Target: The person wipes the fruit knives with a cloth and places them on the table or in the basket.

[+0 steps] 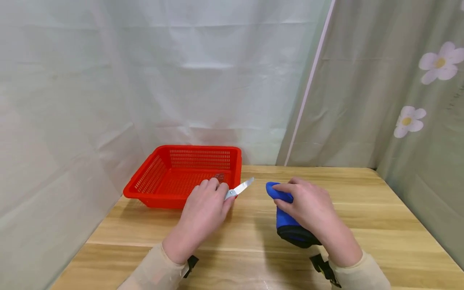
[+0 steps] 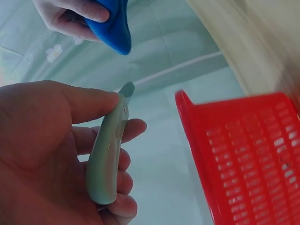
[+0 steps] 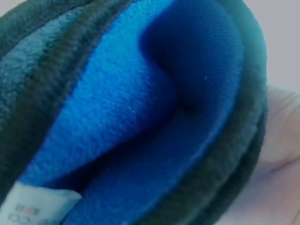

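Observation:
My left hand (image 1: pixel 206 205) grips a folding knife (image 2: pixel 108 150) by its pale green handle. Its short shiny blade (image 1: pixel 244 185) is out and points away to the right. In the left wrist view the thumb presses along the handle, with the fingers curled behind it. My right hand (image 1: pixel 312 200) pinches a blue cloth (image 1: pixel 285 217) between thumb and fingers, holding it above the table. The cloth is folded or rolled, with a dark edging, and a white label (image 3: pixel 37 206) shows in the right wrist view. Knife and cloth are apart.
A red plastic basket (image 1: pixel 145 200) with slotted walls stands at the table's back left, just behind my left hand. Something small and clear (image 1: pixel 219 176) lies inside it. The wooden table (image 1: pixel 377 225) meets pale curtains (image 1: pixel 217 80) behind and on both sides.

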Available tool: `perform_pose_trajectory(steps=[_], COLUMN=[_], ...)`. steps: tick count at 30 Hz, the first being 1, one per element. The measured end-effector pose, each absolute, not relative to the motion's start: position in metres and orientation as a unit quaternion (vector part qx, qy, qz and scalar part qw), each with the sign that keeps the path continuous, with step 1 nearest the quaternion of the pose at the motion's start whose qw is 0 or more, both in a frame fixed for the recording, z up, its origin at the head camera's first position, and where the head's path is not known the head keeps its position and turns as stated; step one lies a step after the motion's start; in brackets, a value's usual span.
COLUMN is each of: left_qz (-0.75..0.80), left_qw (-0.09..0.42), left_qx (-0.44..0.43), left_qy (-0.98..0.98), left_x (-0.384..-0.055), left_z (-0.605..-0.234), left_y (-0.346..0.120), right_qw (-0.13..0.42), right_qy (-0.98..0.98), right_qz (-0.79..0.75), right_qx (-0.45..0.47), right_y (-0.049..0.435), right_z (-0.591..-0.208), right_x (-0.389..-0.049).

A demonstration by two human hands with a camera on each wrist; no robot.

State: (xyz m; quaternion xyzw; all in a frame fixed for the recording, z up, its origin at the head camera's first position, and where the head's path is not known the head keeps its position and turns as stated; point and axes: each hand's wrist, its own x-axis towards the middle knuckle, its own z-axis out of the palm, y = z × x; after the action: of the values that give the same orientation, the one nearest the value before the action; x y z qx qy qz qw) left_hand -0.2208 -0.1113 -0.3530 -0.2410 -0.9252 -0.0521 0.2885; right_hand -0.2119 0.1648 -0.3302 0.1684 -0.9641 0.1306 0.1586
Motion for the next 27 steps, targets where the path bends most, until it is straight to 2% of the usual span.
perform_pose_trajectory(steps=[5, 12, 20, 27], left_qz=[-0.048, -0.049, -0.040, -0.032], left_qw=[0.272, 0.224, 0.186, 0.126], left_qx=[-0.231, -0.198, -0.164, -0.130], left_qy=[-0.933, -0.953, -0.968, -0.983], left_x=[-0.227, -0.240, -0.267, -0.293], left_z=[-0.345, -0.326, -0.311, -0.313], left_y=[-0.121, -0.137, -0.153, -0.166], right_qw=[0.156, 0.150, 0.142, 0.140], right_qy=[-0.963, -0.962, -0.963, -0.963], right_qz=[0.124, 0.129, 0.129, 0.133], right_qx=[0.180, 0.189, 0.187, 0.189], right_y=[0.161, 0.158, 0.159, 0.159], right_z=[-0.335, -0.337, -0.342, -0.350], right_x=[-0.213, -0.219, -0.227, -0.234])
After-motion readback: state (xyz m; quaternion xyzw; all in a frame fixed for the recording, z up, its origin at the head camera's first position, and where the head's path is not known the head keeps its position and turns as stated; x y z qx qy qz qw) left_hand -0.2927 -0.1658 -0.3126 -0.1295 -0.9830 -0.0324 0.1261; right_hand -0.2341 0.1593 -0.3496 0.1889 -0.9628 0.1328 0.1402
